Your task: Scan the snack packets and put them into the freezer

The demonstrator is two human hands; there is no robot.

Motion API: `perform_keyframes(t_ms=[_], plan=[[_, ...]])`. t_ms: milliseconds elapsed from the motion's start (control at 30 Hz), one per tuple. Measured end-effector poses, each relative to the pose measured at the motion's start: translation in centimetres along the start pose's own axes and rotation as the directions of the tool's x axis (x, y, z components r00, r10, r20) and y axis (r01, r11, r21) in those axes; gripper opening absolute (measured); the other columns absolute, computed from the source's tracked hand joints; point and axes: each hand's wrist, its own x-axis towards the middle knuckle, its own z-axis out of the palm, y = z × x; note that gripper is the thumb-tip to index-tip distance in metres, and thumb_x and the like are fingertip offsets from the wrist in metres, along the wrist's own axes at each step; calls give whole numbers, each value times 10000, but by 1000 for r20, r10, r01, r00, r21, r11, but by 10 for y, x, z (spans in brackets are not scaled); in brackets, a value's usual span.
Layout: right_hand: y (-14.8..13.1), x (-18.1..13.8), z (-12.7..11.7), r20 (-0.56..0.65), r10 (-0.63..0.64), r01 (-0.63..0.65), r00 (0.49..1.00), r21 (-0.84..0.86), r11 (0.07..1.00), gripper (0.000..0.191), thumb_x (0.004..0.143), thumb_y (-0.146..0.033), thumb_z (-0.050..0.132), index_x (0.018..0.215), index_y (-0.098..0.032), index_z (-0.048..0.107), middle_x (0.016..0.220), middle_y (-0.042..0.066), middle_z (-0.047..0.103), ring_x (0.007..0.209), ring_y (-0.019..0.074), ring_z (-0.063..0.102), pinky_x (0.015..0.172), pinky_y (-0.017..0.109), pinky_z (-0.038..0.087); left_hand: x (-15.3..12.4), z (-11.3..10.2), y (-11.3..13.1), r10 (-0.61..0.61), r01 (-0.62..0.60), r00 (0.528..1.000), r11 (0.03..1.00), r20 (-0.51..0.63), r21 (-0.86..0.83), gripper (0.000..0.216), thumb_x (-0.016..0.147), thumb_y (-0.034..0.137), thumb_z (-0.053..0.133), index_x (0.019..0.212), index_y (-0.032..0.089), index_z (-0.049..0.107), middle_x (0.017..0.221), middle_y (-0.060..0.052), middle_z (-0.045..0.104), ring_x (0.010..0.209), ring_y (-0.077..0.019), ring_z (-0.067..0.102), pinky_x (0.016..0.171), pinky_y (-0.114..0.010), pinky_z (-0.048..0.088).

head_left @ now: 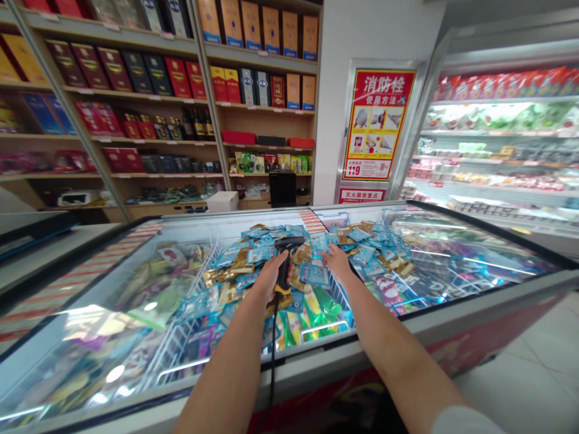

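Note:
My left hand (270, 275) is closed round the handle of a black barcode scanner (287, 248) with a yellow band, held over the open middle of a chest freezer (452, 322). The scanner's cable hangs down toward me. My right hand (336, 260) reaches into the freezer and pinches a blue packet (313, 274) lying on a heap of blue and gold packets (257, 253). Both forearms stretch over the freezer's front rim.
Sliding glass lids (90, 319) cover the freezer's left and right parts, with wire baskets of packaged goods below. Shelves of boxed goods (149, 78) stand behind. A red fire-hydrant notice (377, 123) hangs on the wall. An open refrigerated case (497, 138) stands at right.

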Motion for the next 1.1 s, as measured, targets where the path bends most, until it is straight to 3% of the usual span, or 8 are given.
perform_keyframes(t_ms=[333, 467, 667, 867, 967, 1100], plan=[[7, 3, 2, -25, -9, 10, 1000, 34, 999, 397, 735, -298, 682, 1105, -154, 670, 624, -33, 637, 467, 134, 574, 510, 250, 443, 0, 0, -1, -1, 1, 1000, 1000, -5, 15, 365, 789, 516, 680, 721, 167, 598, 538, 3, 565, 402, -96, 480, 391, -203, 371], [3, 2, 2, -67, 68, -58, 995, 143, 988, 401, 706, -296, 704, 1080, -159, 660, 602, -44, 628, 450, 144, 584, 453, 240, 429, 0, 0, 0, 1, -1, 1000, 1000, -2, 18, 366, 790, 523, 670, 729, 170, 598, 523, 8, 552, 395, -98, 475, 385, -203, 359], [-14, 5, -4, -147, 292, -176, 945, 524, 833, 278, 617, -226, 728, 862, -180, 604, 570, -44, 625, 506, 151, 630, 506, 250, 524, 1, -1, -1, 12, -12, 1000, 1000, 13, 6, 390, 749, 540, 703, 733, 167, 594, 531, 10, 556, 398, -95, 477, 392, -203, 361], [-14, 18, -22, -353, 385, -29, 853, 704, 710, 282, 607, -258, 731, 783, -218, 514, 586, -72, 578, 565, 115, 619, 600, 243, 558, 0, 0, 0, 21, -21, 1000, 1000, 14, -4, 417, 707, 552, 741, 743, 167, 586, 539, 15, 559, 401, -94, 478, 386, -206, 343], [-6, 24, -31, -421, 346, 39, 839, 680, 732, 276, 640, -303, 699, 825, -233, 507, 664, -53, 583, 687, 130, 645, 697, 274, 577, 0, -1, -1, 30, -30, 1000, 1000, 3, -9, 419, 702, 549, 749, 731, 167, 578, 544, 15, 558, 409, -93, 482, 394, -209, 349], [2, 27, -36, -406, 185, 77, 895, 550, 832, 352, 675, -429, 650, 959, -243, 558, 824, -5, 622, 836, 155, 651, 760, 319, 564, 1, -1, -1, 27, -27, 999, 1000, 19, -10, 423, 702, 554, 752, 728, 170, 577, 548, 16, 558, 409, -93, 481, 400, -211, 352]])
